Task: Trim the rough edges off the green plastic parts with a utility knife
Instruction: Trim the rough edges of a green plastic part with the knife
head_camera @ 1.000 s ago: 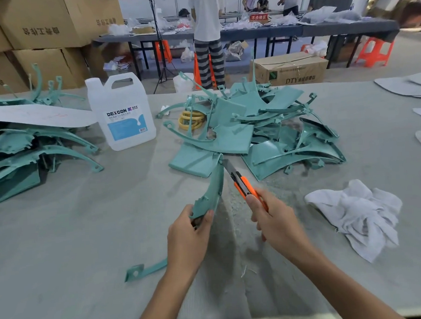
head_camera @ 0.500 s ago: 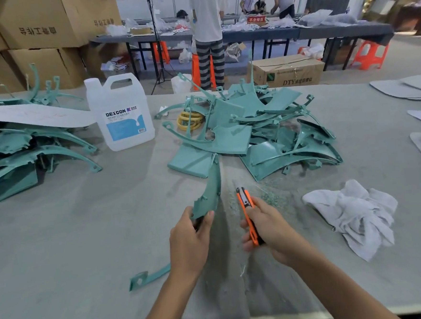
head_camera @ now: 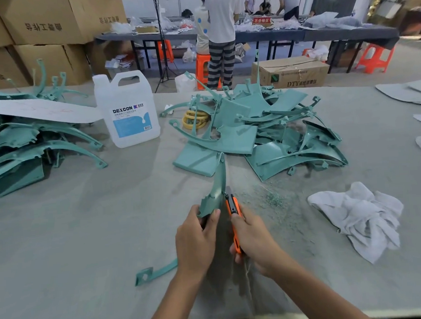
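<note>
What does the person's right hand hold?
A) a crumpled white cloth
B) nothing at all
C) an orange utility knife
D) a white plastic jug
C: the right hand grips the orange utility knife, with its tip close beside the green part that the left hand holds.

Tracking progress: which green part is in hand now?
The curved green part gripped by the left hand, orange knife at its edge; the rest lie piled.
</note>
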A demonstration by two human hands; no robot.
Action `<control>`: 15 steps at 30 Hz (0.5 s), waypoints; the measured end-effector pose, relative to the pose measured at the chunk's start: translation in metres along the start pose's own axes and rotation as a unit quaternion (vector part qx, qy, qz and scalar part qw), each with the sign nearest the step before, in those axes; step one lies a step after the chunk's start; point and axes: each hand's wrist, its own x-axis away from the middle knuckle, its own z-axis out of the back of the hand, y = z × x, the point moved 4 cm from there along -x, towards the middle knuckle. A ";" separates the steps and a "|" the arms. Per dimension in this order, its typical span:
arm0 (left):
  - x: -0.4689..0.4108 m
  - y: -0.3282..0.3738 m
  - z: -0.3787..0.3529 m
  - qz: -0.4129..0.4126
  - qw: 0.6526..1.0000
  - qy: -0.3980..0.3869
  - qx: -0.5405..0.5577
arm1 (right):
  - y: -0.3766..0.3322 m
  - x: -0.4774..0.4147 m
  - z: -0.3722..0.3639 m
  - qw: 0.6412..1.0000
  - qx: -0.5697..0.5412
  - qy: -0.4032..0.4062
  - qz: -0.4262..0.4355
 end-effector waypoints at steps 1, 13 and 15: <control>0.000 -0.001 0.000 0.000 1.000 -0.002 0.001 | -0.005 0.002 0.000 1.000 -0.001 0.002 0.007; 0.000 0.000 -0.001 0.013 0.999 -0.008 -0.039 | -0.115 0.019 0.023 0.982 -0.064 0.048 0.172; 0.000 0.000 -0.001 0.018 0.999 -0.008 -0.032 | -0.083 0.014 0.021 0.991 -0.047 0.058 0.112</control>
